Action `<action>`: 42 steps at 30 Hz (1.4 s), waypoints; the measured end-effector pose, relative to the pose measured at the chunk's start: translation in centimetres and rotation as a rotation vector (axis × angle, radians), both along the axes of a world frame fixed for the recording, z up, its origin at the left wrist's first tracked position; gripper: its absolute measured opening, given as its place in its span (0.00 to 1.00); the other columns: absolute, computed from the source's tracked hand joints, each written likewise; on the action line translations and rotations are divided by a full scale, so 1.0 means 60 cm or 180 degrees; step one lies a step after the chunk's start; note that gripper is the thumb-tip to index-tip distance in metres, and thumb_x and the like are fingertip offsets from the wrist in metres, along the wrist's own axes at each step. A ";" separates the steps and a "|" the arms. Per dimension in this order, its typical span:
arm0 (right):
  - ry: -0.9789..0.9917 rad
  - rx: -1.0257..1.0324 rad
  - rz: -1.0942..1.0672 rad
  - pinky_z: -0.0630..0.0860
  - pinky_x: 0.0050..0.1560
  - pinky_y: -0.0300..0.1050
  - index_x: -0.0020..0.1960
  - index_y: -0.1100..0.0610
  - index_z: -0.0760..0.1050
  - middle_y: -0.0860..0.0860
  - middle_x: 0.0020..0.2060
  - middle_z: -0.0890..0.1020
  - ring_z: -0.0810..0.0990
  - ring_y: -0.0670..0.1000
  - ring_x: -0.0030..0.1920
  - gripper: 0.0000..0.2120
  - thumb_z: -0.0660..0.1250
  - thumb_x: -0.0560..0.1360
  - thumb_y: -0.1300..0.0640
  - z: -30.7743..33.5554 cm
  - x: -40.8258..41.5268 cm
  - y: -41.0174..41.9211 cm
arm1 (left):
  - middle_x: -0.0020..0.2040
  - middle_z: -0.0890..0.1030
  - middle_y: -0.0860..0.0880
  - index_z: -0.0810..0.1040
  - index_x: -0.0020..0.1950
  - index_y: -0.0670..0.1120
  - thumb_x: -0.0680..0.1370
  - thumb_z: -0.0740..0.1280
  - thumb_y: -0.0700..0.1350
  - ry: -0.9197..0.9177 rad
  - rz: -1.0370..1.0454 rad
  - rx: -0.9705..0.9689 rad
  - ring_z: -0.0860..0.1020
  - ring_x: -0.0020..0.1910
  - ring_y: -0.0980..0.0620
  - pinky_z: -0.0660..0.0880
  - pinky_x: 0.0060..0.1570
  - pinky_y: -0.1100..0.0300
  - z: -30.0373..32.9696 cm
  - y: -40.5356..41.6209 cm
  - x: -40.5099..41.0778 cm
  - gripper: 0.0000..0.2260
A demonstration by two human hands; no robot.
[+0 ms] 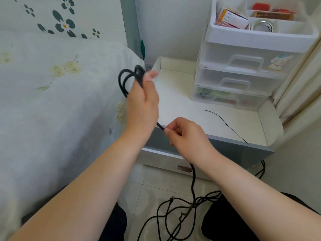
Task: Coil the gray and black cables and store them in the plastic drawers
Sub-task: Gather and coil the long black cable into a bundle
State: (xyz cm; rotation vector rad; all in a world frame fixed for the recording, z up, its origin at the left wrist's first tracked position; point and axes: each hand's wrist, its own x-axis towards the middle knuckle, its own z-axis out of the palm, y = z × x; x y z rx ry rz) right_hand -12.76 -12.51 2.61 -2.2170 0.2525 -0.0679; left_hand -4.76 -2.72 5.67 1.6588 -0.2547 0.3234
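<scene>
My left hand is raised beside the bed and grips a few loops of the black cable. From under that hand the cable runs down to my right hand, which pinches it between thumb and fingers. Below my right hand the cable drops to the floor and lies there in loose tangled loops. The white plastic drawers stand at the back right of the nightstand, all three shut. No gray cable is visible.
A thin black cable tie lies on the white nightstand top. An open tray on the drawer unit holds small items. The bed fills the left, a curtain hangs on the right.
</scene>
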 end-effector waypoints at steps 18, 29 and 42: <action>0.0432 0.0194 0.0854 0.65 0.29 0.36 0.39 0.54 0.75 0.46 0.31 0.83 0.66 0.44 0.26 0.10 0.61 0.78 0.60 0.040 -0.007 -0.049 | 0.18 0.60 0.51 0.73 0.38 0.40 0.79 0.53 0.52 -0.1615 -0.0491 0.3360 0.58 0.16 0.48 0.45 0.24 0.68 -0.033 0.005 -0.022 0.19; -0.0156 0.1842 0.0486 0.61 0.26 0.39 0.51 0.61 0.63 0.53 0.30 0.79 0.64 0.47 0.24 0.02 0.55 0.82 0.62 0.000 -0.013 -0.010 | 0.22 0.69 0.53 0.63 0.43 0.47 0.83 0.50 0.52 -0.1265 -0.0693 0.3054 0.71 0.28 0.47 0.59 0.27 0.57 -0.027 0.009 -0.026 0.13; 0.0782 0.3126 0.0502 0.76 0.55 0.50 0.57 0.61 0.76 0.52 0.48 0.81 0.79 0.52 0.49 0.32 0.66 0.68 0.35 0.033 0.045 -0.045 | 0.14 0.65 0.52 0.69 0.37 0.46 0.80 0.54 0.50 0.2261 -0.3788 -0.2310 0.54 0.14 0.54 0.54 0.18 0.64 0.003 0.053 -0.008 0.15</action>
